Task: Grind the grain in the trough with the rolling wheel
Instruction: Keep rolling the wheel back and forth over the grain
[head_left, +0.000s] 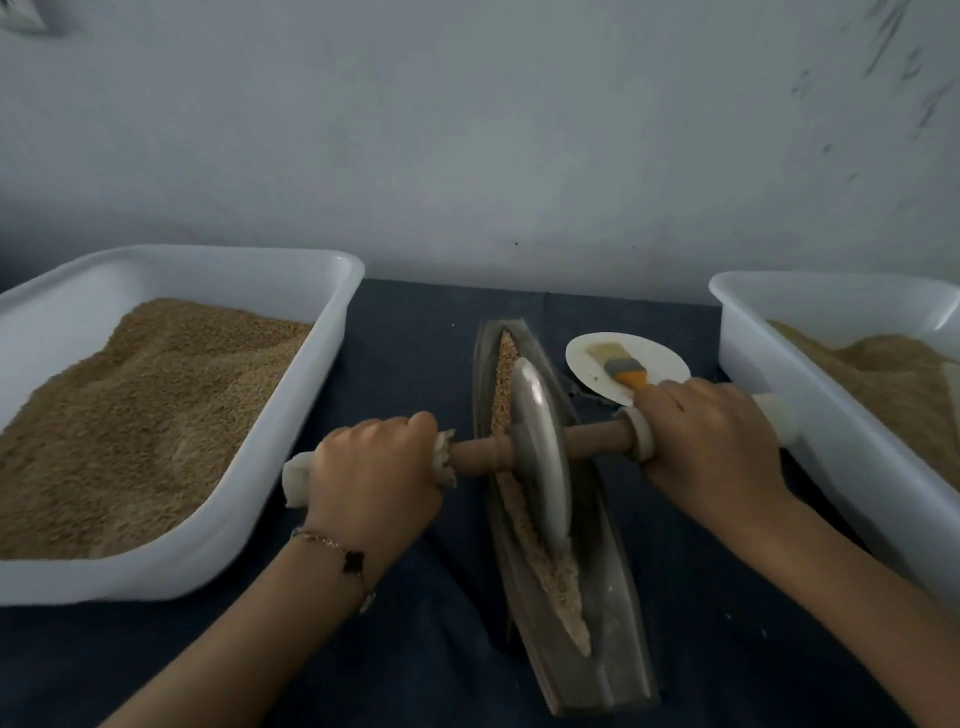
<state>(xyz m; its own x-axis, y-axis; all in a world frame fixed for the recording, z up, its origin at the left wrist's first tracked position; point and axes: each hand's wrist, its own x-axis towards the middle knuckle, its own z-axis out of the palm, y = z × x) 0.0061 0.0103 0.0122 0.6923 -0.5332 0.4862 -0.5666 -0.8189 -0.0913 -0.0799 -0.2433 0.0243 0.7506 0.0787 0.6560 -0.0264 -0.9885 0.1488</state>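
My left hand (371, 467) is clenched around the left end of the wooden axle (592, 441), fingers curled over the white wrapping there, with a bracelet (337, 553) on that wrist. My right hand (711, 447) grips the right end the same way, knuckles up, fingers wrapped over the white-padded handle just past a white collar.

Between my two fists stands the rolling wheel (537, 457), a metal disc on edge, its rim down in the trough (618, 639). The axle runs crosswise from one hand to the other, its right end a little farther from me than its left.

The trough is a long, narrow, boat-shaped metal channel. Its long axis runs away from me, the far tip leaning slightly leftward, the near end closer to my right forearm. So the axle crosses it and the wheel's flat faces look toward my fists.

Grain (558, 582) lies in a thin line along the trough's groove, showing both beyond the wheel and nearer me than my hands.

Outward from my left fist sits a white tub (291, 441) heaped with grain. Beyond my right fist another white tub (810, 410) holds more. Just past my right knuckles a white plate (660, 353) carries a brush (621, 369) with an orange handle. Everything rests on a dark blue cloth (415, 338).
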